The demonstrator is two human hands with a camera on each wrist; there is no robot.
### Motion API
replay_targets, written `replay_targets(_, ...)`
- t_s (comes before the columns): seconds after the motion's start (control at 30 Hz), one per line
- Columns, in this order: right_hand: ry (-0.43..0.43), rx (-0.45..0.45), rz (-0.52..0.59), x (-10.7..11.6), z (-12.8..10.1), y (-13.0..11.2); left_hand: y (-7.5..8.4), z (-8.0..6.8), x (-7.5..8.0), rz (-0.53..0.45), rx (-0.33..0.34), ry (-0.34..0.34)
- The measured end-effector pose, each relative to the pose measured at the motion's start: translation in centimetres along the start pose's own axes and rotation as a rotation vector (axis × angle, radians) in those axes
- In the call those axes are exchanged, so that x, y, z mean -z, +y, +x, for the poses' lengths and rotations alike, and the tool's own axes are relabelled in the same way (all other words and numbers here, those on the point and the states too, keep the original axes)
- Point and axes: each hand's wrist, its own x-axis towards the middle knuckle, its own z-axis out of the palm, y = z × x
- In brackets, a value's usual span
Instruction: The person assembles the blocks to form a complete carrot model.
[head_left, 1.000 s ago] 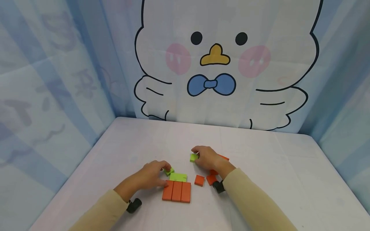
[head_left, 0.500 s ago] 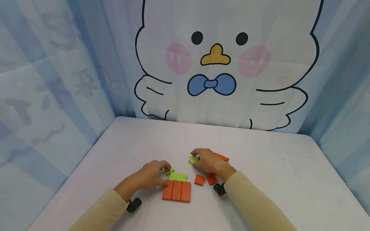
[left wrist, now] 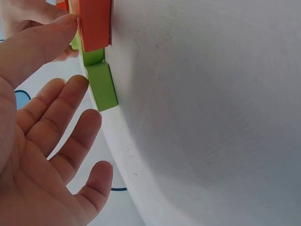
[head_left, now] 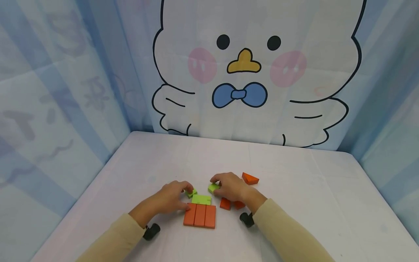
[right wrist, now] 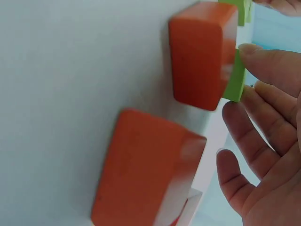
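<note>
My left hand (head_left: 182,198) lies flat at the left of a small block figure. In the left wrist view its thumb presses the end of three orange bars (head_left: 200,215) (left wrist: 94,21), and its index fingertip touches a small green block (head_left: 191,193) (left wrist: 101,85); the other fingers of this hand (left wrist: 61,113) are straight. A flat green block (head_left: 201,199) lies on top of the bars. My right hand (head_left: 223,184) (right wrist: 263,108) pinches another small green block (head_left: 212,188) (right wrist: 234,80) just right of the flat green one.
Two orange squares (head_left: 225,203) (head_left: 239,205) lie under my right wrist, large in the right wrist view (right wrist: 200,56) (right wrist: 146,174). An orange triangle (head_left: 250,178) lies beyond the right hand. The white table (head_left: 294,189) is walled by printed curtains.
My right hand has brought its green block down and left, toward the flat green block, which uncovers the orange triangle. The left hand has stayed put.
</note>
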Motion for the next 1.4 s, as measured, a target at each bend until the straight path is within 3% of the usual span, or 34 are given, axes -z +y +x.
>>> replay_targets(1.03, 0.023, 0.035, -0.060, -1.2, -0.9, 0.2, 0.1, -0.2, -0.2, 0.009, -0.012, 0.011)
replay_targets(1.4, 0.054, -0.001, -0.057, -0.6, -2.0, 0.5, 0.0, -0.2, -0.2, 0.009, -0.009, 0.012)
